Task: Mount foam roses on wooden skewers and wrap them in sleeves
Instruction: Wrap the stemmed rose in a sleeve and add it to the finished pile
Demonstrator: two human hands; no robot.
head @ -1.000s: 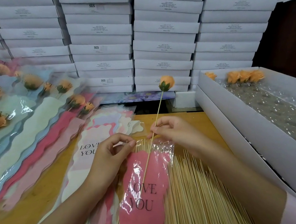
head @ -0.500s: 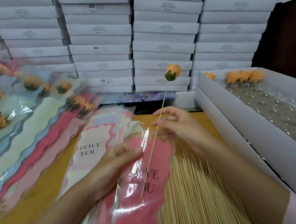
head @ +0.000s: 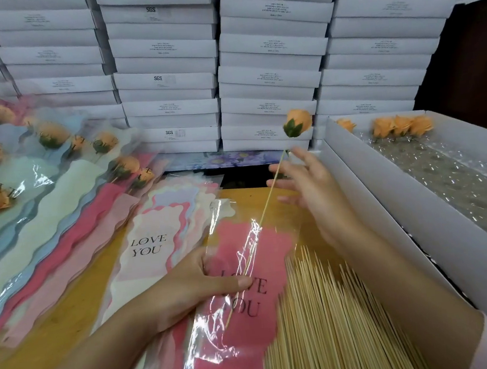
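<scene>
An orange foam rose [head: 297, 123] sits on top of a wooden skewer [head: 268, 201] that slants down into a pink "LOVE YOU" sleeve [head: 250, 306]. My left hand [head: 193, 285] grips the sleeve's left edge, and its thumb presses on the clear film right where the skewer runs inside. My right hand [head: 307, 185] is beside the bare upper part of the skewer with its fingers spread and straight, two fingertips touching the stick. The skewer's lower tip shows through the film near the "YOU" print.
A pile of loose skewers [head: 329, 325] lies under my right forearm. Empty sleeves [head: 152, 245] are stacked at the centre, wrapped roses [head: 50, 135] fan out on the left. An open white box [head: 364, 171] on the right holds orange roses [head: 401, 125]. White boxes [head: 270, 76] are stacked behind.
The skewer has slid deeper into the pink sleeve. My right hand moved up the stick and loosened from a pinch to spread fingers. My left hand shifted to clamp sleeve and skewer.
</scene>
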